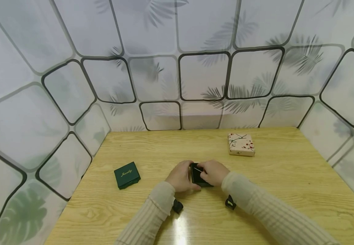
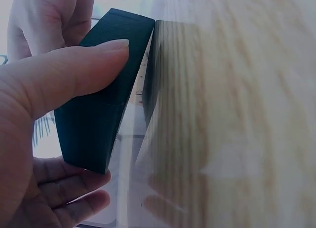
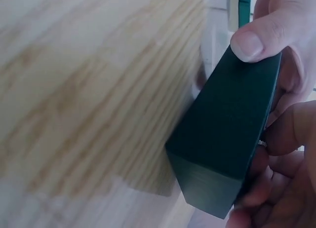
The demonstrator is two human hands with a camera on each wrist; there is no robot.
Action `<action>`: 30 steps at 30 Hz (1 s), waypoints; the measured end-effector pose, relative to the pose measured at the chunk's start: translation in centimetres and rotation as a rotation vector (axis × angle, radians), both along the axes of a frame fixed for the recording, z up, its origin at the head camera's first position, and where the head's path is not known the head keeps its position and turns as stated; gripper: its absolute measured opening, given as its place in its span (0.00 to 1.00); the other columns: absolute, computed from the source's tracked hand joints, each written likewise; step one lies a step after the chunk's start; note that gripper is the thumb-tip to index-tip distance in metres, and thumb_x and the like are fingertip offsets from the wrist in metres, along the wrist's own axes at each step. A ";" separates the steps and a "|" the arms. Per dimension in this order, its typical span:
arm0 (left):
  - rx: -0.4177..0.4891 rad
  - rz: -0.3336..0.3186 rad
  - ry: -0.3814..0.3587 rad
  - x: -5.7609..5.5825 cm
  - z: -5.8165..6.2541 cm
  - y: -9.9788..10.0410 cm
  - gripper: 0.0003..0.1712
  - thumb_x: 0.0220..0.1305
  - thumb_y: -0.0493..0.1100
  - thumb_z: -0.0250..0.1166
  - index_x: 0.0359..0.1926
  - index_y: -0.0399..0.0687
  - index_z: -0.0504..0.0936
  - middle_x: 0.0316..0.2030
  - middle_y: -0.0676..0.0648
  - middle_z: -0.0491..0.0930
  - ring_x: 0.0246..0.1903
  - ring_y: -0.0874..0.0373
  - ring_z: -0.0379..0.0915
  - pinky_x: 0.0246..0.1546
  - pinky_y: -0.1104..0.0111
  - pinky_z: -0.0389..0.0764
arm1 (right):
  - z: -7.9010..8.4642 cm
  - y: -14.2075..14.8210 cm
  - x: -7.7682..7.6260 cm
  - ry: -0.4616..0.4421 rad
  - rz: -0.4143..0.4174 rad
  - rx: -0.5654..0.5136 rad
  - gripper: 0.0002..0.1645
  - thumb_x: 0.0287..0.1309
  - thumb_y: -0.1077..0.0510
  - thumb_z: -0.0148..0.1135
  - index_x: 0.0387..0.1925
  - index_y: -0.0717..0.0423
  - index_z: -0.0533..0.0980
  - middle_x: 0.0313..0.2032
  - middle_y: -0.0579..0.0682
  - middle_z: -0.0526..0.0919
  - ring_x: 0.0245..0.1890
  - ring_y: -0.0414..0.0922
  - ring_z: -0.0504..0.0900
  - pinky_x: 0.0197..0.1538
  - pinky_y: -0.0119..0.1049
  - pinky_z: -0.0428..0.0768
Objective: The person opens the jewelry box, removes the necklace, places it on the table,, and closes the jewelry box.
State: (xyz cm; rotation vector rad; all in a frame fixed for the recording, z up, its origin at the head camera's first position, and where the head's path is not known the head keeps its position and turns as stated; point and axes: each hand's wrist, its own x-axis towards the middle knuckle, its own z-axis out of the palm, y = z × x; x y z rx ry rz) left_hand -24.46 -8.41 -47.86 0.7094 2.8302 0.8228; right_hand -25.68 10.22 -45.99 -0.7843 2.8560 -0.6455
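Note:
My left hand (image 1: 180, 177) grips a small dark green box (image 1: 197, 179), its thumb along the near side and its fingers round the far side. In the left wrist view the box (image 2: 91, 132) sits slightly tilted near the wooden table. Over the box's black inside is my right hand (image 1: 216, 173), its curled fingers pinching a thin silvery strand (image 1: 198, 169). The right wrist view shows only a sparkling bit of this strand (image 3: 262, 143) between the fingertips; the rest is hidden.
To the left lies a dark green square lid (image 1: 127, 175) with gold lettering. A white box with red flowers and branches (image 1: 241, 144) is at the back right. Patterned curtains (image 1: 204, 76) stand around the wooden table (image 1: 287, 183).

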 end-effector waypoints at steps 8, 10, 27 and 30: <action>-0.021 -0.002 -0.011 0.1 0.0 0.0 0.56 0.41 0.63 0.77 0.67 0.43 0.65 0.61 0.44 0.70 0.58 0.50 0.68 0.58 0.58 0.71 | -0.4 -0.4 -0.1 -0.018 -0.065 0.071 0.15 0.64 0.56 0.56 0.49 0.53 0.81 0.42 0.49 0.85 0.38 0.43 0.82 0.46 0.42 0.79; -0.030 -0.004 -0.013 0.1 0.0 0.0 0.56 0.41 0.64 0.77 0.66 0.42 0.65 0.61 0.44 0.70 0.59 0.50 0.67 0.59 0.58 0.70 | -0.4 -0.5 -0.2 -0.030 -0.076 0.076 0.15 0.65 0.55 0.54 0.47 0.53 0.82 0.41 0.49 0.85 0.39 0.45 0.82 0.47 0.44 0.79; -0.102 -0.002 -0.001 0.1 -0.2 0.1 0.56 0.40 0.68 0.75 0.66 0.44 0.67 0.61 0.46 0.71 0.60 0.50 0.66 0.60 0.59 0.69 | -0.6 -0.1 -0.4 -0.036 -0.068 0.016 0.14 0.68 0.57 0.50 0.41 0.52 0.83 0.39 0.47 0.82 0.41 0.47 0.79 0.49 0.45 0.77; -0.124 -0.015 0.014 0.2 -0.3 0.1 0.56 0.39 0.69 0.75 0.65 0.44 0.68 0.60 0.46 0.71 0.60 0.51 0.67 0.60 0.60 0.69 | -0.5 0.2 -0.3 0.016 -0.039 0.012 0.13 0.67 0.59 0.51 0.38 0.51 0.83 0.35 0.45 0.78 0.37 0.45 0.75 0.45 0.43 0.75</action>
